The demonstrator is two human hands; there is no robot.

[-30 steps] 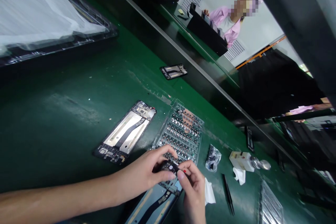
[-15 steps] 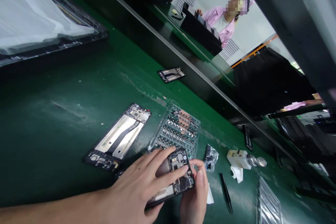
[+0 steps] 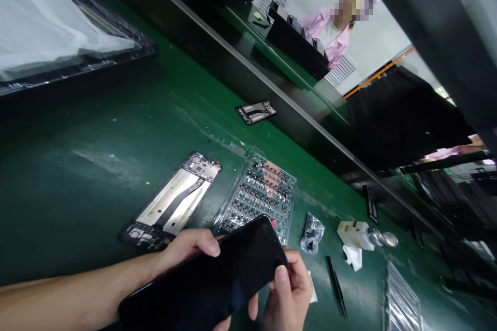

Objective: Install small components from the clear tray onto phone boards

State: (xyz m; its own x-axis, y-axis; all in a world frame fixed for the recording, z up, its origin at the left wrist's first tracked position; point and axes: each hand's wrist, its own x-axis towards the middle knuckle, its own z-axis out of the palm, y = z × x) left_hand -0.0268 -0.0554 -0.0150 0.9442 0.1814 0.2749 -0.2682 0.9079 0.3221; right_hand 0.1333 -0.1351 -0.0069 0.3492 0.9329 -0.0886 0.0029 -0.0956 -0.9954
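A smartphone (image 3: 209, 279) is held between both hands, its dark glass screen facing up and its back hidden underneath. My left hand (image 3: 194, 248) wraps it from below, thumb along the upper long edge and fingertips showing at the lower edge. At the phone's right end, my right hand (image 3: 289, 287) pinches the corner with thumb and fingers. Just beyond lies a clear tray (image 3: 260, 191) filled with rows of small electronic parts. An opened phone (image 3: 174, 201) rests left of the tray, with its circuit board and silver frame exposed.
Black tweezers (image 3: 336, 287), a small plastic bag (image 3: 312, 232) and a white bottle (image 3: 355, 234) with a metal top lie to the right. Another phone frame (image 3: 256, 111) is near the ledge. A black tray with white sheeting (image 3: 58, 31) stands left. A person in pink (image 3: 330, 31) sits across.
The phone has been turned over: its exposed inner side faced up before, and now the screen does. My left hand has shifted from on top to around its underside.
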